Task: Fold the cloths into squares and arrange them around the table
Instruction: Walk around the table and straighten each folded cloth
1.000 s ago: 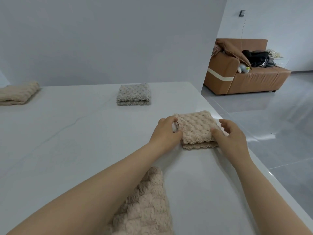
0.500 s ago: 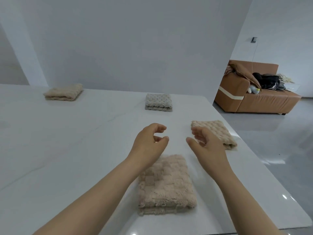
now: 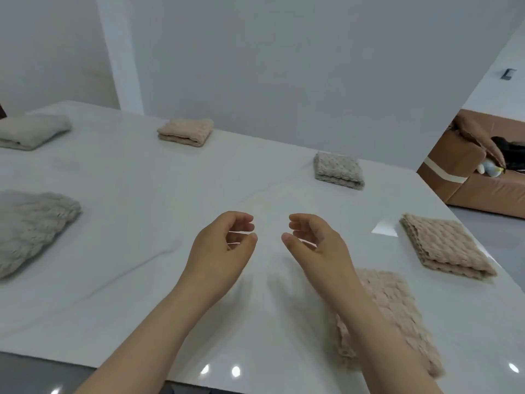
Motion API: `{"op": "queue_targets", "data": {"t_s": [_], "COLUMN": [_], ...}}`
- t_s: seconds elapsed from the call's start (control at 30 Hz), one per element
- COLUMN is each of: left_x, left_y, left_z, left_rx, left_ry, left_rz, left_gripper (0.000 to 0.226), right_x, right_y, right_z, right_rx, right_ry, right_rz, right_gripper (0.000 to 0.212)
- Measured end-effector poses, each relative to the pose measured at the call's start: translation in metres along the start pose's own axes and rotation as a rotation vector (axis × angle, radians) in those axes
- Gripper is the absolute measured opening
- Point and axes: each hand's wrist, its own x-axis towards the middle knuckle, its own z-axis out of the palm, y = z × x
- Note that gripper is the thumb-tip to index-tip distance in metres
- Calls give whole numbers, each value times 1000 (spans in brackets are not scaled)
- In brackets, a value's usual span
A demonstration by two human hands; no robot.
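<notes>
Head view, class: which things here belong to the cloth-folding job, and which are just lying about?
Belongs to the job: far-left grey cloth, back beige cloth, back-right grey cloth, right-edge beige cloth, near beige cloth, left grey cloth, white table; left hand and right hand, both empty.

Just lying about: brown sofa, soft toy and dark clothing on it, wall fitting.

Six folded, bumpy cloths lie well apart round the white surface (image 3: 142, 251). Along the far side are the far-left grey cloth (image 3: 28, 132), the far beige cloth (image 3: 186, 132) and the pale grey cloth (image 3: 338, 170). The right beige cloth (image 3: 446, 245) lies by the right edge, the nearest beige cloth (image 3: 397, 308) by the near edge, and the left grey cloth (image 3: 31, 226), a rounder bundle, at the left.
</notes>
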Motion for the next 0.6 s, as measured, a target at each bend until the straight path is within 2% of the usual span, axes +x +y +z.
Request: {"op": "queue_targets", "data": {"t_s": [0.3, 0.6], "left_x": [68, 84], "left_y": [0, 104], "left_z": [-73, -122], "left_rx": [125, 247], "left_ry": [29, 4], "left_rz": [-104, -235], "left_gripper": [24, 22], "right_x": [76, 98], "right_y": [-43, -143], "right_z": [70, 37], "right_rx": [-10, -26], "right_ry": [-146, -267], "right_rz": [104, 187], "right_gripper": [30, 31]}}
